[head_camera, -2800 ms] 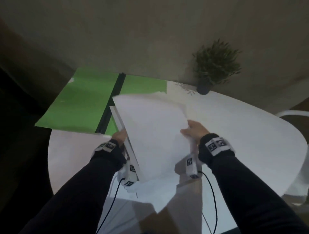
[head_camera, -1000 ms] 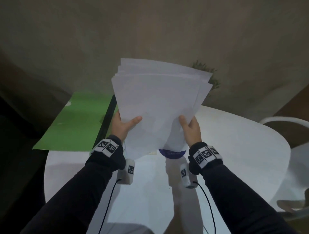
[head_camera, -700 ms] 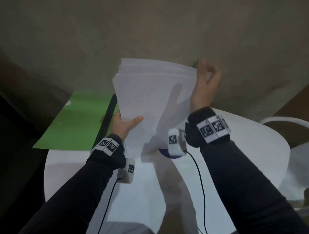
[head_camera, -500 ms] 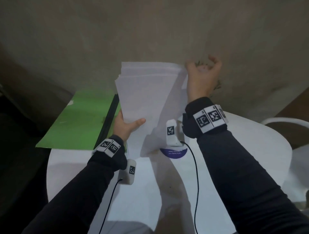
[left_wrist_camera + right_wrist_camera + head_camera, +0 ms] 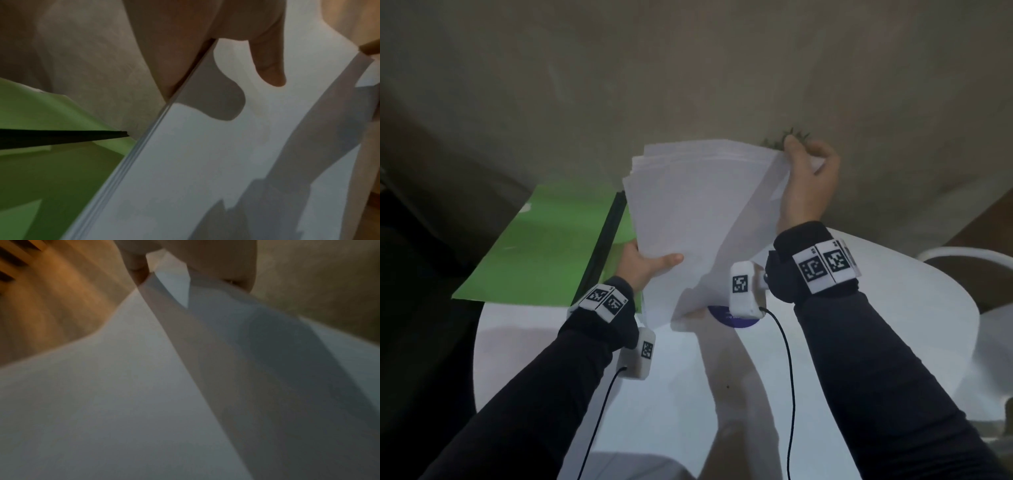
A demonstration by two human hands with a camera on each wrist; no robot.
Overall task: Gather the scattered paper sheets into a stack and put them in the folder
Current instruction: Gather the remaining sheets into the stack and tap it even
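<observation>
From the head view, a stack of white paper sheets (image 5: pixel 698 219) stands nearly upright above a round white table (image 5: pixel 893 308), its lower edge close to the tabletop, though whether it touches I cannot tell; the left hand (image 5: pixel 643 265) grips the lower left edge, thumb laid across the front sheet and the fingers hidden behind; the right hand (image 5: pixel 806 185) is raised at the stack's top right corner, fingers curled over it, pinching the sheets there; the top edges fan out unevenly; an open green folder (image 5: pixel 544 246) with a dark spine lies flat on the left side of the table, just beside the stack and partly behind it; a purple round sticker (image 5: pixel 736 317) shows on the table below the stack, and a few green tips of a plant (image 5: pixel 779 140) peek out behind the right hand. From the left wrist view, the thumb (image 5: pixel 269 65) presses down on the front sheet while the palm backs the stack's layered edge (image 5: pixel 144 146); the green folder (image 5: pixel 61 162) lies beyond that edge. From the right wrist view, blurred, fingertips (image 5: pixel 137 267) pinch a corner of paper (image 5: pixel 174 285), with the sheets sloping away below.
</observation>
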